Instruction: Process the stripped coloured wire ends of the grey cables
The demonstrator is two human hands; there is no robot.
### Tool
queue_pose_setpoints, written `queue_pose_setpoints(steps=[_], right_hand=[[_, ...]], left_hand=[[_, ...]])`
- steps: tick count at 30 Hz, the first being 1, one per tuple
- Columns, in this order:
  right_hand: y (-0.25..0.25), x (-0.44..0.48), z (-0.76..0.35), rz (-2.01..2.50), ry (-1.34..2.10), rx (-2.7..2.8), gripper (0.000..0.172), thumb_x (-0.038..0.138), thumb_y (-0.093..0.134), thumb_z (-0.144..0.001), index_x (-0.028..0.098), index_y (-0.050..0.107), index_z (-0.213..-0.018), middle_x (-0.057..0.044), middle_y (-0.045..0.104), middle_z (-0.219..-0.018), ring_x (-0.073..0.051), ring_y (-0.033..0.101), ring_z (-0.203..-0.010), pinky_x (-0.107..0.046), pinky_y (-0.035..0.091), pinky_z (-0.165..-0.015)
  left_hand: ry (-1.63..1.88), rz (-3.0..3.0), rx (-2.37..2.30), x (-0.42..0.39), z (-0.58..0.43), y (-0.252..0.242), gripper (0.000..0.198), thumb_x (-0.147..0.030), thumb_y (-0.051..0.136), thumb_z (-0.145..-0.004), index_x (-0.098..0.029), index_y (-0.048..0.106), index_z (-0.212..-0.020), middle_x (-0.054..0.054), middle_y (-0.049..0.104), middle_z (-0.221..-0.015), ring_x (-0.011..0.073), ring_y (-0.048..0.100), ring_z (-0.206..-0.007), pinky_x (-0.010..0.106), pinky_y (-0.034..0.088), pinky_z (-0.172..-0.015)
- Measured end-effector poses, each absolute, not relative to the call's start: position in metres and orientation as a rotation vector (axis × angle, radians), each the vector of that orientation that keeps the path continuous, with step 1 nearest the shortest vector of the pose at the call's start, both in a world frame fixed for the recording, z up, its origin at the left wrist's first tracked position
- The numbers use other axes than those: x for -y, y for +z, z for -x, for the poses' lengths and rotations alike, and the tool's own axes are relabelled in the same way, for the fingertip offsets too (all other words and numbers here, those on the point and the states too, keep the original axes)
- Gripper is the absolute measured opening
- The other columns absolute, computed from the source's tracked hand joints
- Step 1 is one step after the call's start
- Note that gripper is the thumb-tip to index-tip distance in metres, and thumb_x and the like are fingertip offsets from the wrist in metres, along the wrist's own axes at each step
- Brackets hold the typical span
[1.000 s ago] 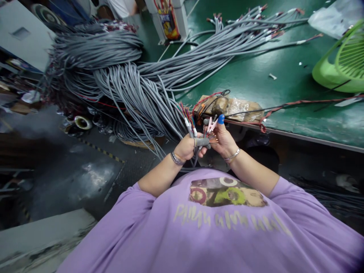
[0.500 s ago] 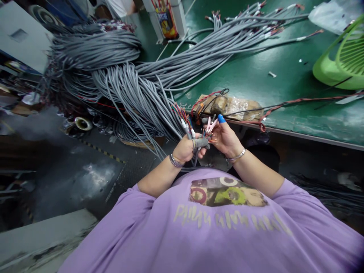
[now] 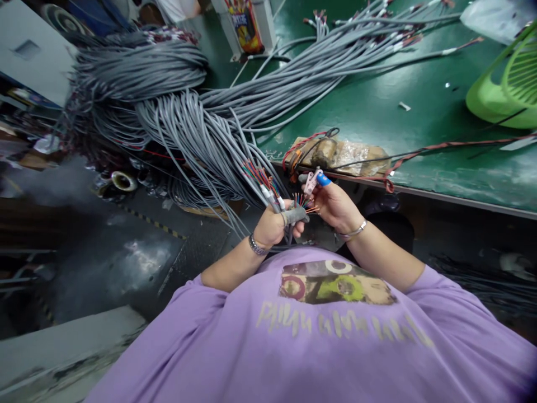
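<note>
Tipped further left than before, the gray cables [image 3: 276,205] sit just off the near edge of the desk [image 3: 373,103], gripped in my left hand [image 3: 272,223]; beside them, my right hand [image 3: 334,206] pinches a small pink tool [image 3: 311,183].

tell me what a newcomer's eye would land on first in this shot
Most likely the grey cables, heaped at upper left and spread over the green bench, and the purple shirt filling the bottom. Between them, the left hand grips cable ends with coloured wires poking out, while the right hand holds a pink clip beside its blue thumb cover.
</note>
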State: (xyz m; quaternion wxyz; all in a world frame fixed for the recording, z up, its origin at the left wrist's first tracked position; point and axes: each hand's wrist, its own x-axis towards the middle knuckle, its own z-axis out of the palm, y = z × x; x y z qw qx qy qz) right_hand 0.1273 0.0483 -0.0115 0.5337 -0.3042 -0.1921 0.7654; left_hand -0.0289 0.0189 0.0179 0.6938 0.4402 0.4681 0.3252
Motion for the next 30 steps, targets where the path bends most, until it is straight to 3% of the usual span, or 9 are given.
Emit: queue_pose_setpoints(steps=[7,16,25,30], right_hand=[[-0.007,-0.056,-0.125,0.791,1.815,0.365,0.043,0.064,0.071,-0.08,0.021,0.067,-0.082,0.002,0.067,-0.069,-0.01,0.054,-0.055,-0.023,0.042,-0.049],[-0.004,-0.059,-0.122,0.791,1.762,0.384,0.039,0.06,0.074,-0.081,0.022,0.067,-0.079,0.001,0.068,-0.067,-0.014,0.061,-0.063,-0.028,0.051,-0.06],[-0.013,-0.054,-0.129,0.72,1.895,0.395,0.051,0.074,0.059,-0.084,0.023,0.067,-0.081,-0.001,0.072,-0.076,-0.013,0.061,-0.063,-0.025,0.046,-0.054],[-0.01,-0.056,-0.129,0.75,1.843,0.445,0.045,0.067,0.065,-0.084,0.022,0.068,-0.082,0.001,0.069,-0.071,-0.011,0.056,-0.056,-0.023,0.043,-0.051]], left_hand=[[0.822,-0.915,-1.066,-0.019,0.017,0.02,0.04,-0.047,0.082,-0.059,-0.014,0.06,-0.067,0.001,0.063,-0.052,0.0104,0.055,-0.039,0.022,0.045,-0.04],[0.793,-0.927,-1.109,-0.023,0.012,0.019,0.03,-0.038,0.077,-0.063,-0.013,0.062,-0.065,0.002,0.062,-0.05,0.0101,0.054,-0.04,0.021,0.045,-0.039],[0.823,-0.918,-1.093,-0.013,0.02,0.02,0.038,-0.045,0.082,-0.06,-0.013,0.062,-0.064,0.002,0.063,-0.051,0.0107,0.056,-0.038,0.021,0.046,-0.038],[0.845,-0.907,-1.061,-0.013,0.022,0.021,0.037,-0.044,0.082,-0.06,-0.013,0.063,-0.065,0.002,0.063,-0.05,0.0106,0.055,-0.037,0.021,0.045,-0.038]])
